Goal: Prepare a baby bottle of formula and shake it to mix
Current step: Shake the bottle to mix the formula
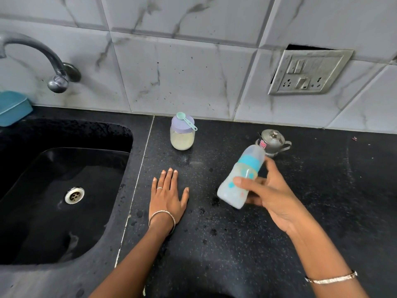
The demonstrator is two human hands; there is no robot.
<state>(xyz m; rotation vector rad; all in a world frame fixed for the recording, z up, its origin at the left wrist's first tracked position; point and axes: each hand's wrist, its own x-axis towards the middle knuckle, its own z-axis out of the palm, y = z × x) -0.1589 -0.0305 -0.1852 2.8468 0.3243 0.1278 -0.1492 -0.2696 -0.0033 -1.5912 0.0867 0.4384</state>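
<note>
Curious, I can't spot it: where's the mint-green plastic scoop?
Head view, centre: the scoop lies atop the lilac-lidded glass powder jar, by the tiled wall, right of the black sink.

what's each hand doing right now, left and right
Left hand: open, fingers straight, resting flat on the counter, holding nothing.
Right hand: closed around the baby bottle, holding it tilted above the counter.

blue-collared bottle, lilac-lidded jar, black counter

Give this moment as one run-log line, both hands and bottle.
right hand: grips baby bottle, tilted, cap on | left hand: flat on counter | formula jar: lidded, scoop on top
</note>
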